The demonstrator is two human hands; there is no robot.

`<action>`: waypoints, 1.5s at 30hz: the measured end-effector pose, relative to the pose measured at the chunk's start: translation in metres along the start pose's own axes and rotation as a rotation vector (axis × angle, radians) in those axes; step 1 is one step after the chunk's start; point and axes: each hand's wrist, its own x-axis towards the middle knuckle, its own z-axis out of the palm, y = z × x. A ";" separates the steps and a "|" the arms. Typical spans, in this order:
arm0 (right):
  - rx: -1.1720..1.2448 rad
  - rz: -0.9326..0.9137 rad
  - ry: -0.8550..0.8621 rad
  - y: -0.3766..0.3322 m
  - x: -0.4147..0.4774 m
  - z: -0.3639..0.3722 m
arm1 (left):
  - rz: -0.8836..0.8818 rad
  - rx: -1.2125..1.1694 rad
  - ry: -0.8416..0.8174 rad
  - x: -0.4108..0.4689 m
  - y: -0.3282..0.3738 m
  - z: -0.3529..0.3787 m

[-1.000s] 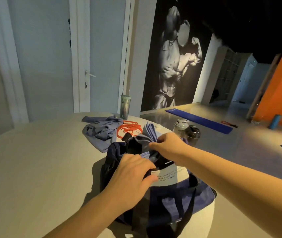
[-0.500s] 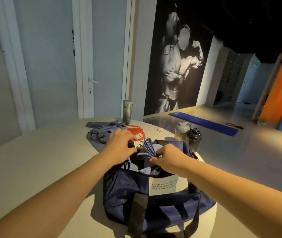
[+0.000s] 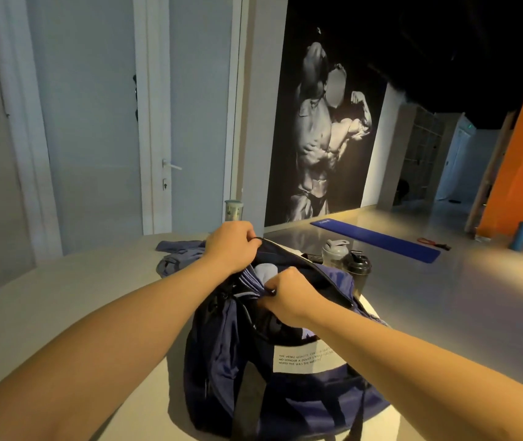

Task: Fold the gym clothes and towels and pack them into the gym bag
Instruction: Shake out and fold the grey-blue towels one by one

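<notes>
My left hand [image 3: 231,246] is clenched on the far rim of the navy fabric gym bag [image 3: 285,393], fingers curled over the dark edge and holding it up above the opening. Half a second ago that hand sat lower, at the left end of the opening; it is now higher and the rim has risen with it. My right hand [image 3: 288,296] has its fingers curled in a pinch on the folded lavender cloth [image 3: 253,278] at the near side of the opening; I cannot tell whether the bag's near edge is caught in that pinch as well. The cloth, which stood above the rim before, now lies inside the bag under the raised edge. The bag rests on the pale round table [image 3: 62,297], its white printed label [image 3: 304,358] facing me. Behind it, the crumpled grey-lavender garment [image 3: 177,253] lies on the table, partly hidden by my left wrist. A green lidded tumbler [image 3: 234,210] stands beyond my left hand. A clear shaker bottle with a grey lid [image 3: 335,253] and a black shaker bottle [image 3: 357,268] stand just beside the bag's right end. On the floor lie a blue exercise mat [image 3: 378,238] and, near the orange wall [image 3: 521,154], a blue foam roller [image 3: 521,235].
</notes>
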 end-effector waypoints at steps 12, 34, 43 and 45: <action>0.145 0.238 -0.132 0.025 0.004 -0.008 | 0.293 -0.142 -0.131 -0.063 -0.020 -0.007; 0.088 -0.001 -0.286 0.038 -0.022 -0.011 | 0.472 0.035 -0.224 -0.133 -0.062 -0.026; 0.051 0.025 -0.213 0.053 -0.016 0.012 | 0.334 -0.040 -0.302 -0.136 -0.060 -0.007; 0.025 0.003 -0.131 0.054 -0.015 0.013 | 0.299 0.049 -0.346 -0.136 -0.060 -0.004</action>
